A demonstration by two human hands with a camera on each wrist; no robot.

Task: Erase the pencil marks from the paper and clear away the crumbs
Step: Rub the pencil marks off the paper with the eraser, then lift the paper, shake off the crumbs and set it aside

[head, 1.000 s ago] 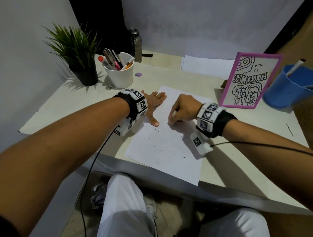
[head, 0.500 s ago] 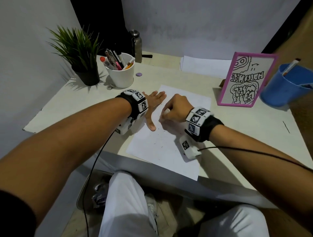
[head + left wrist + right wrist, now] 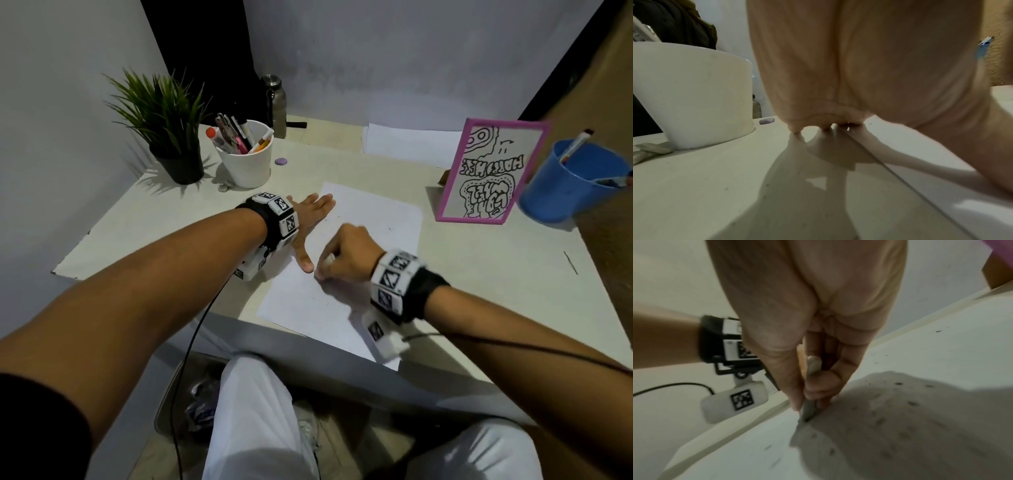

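Note:
A white sheet of paper (image 3: 373,219) lies on the pale desk (image 3: 496,274) in front of me. My left hand (image 3: 310,219) lies flat on the sheet's left edge, fingers straight, thumb spread toward me. My right hand (image 3: 346,255) pinches a pale eraser (image 3: 809,408) between thumb and fingers, its tip down on the paper (image 3: 941,369) just right of the left thumb. Dark eraser crumbs (image 3: 898,383) are scattered over the sheet near the right hand. In the left wrist view the palm (image 3: 859,65) fills the frame, fingertips on the paper's edge.
A white cup of pens (image 3: 245,161) and a potted plant (image 3: 164,123) stand at the back left, with a metal bottle (image 3: 275,102) behind. A pink-framed drawing (image 3: 489,171) and a blue cup (image 3: 568,181) stand at the right. Another sheet (image 3: 411,144) lies at the back.
My right hand has slid with the eraser to the left and toward me across the paper, closing on the left thumb. The left hand has stayed flat on the sheet.

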